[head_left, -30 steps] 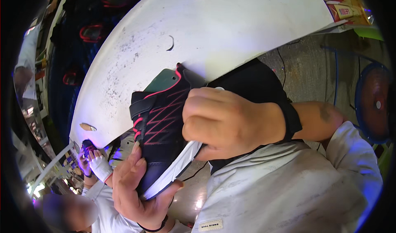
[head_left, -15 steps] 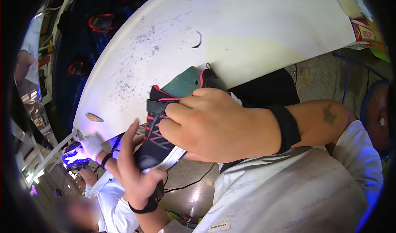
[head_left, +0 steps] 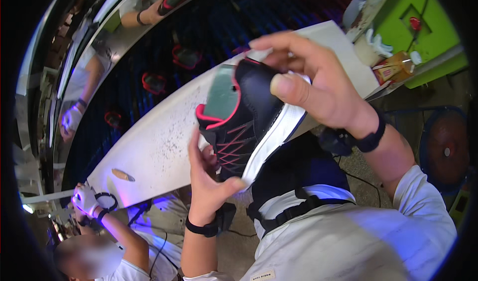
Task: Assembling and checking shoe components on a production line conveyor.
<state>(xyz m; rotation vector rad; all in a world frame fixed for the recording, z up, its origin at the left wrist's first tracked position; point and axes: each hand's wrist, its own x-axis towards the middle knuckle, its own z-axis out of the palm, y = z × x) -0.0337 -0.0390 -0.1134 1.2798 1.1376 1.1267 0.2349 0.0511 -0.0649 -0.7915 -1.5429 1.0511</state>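
A black shoe (head_left: 259, 94) with red trim, red laces and a white sole is held tilted above the table's front edge. A green shoe last (head_left: 220, 97) fills its opening. My left hand (head_left: 206, 184) grips the toe end, thumb against the sole edge and fingers around the far side. At the heel, my right hand (head_left: 321, 79) has its thumb on the upper and its fingers curled over the back, partly hidden by the shoe.
Beneath the shoe runs a white table (head_left: 154, 156) bearing a small brown piece (head_left: 122, 175). Behind it, a dark conveyor (head_left: 129, 92) carries several red-lined shoes. A co-worker's gloved hand (head_left: 85, 201) is at lower left. A bottle (head_left: 401, 64) stands at right, near a round fan (head_left: 445, 151).
The shoe has been lifted and turned, so its side and white sole now show. My right hand has shifted to the heel. The view has swung to take in more of the conveyor.
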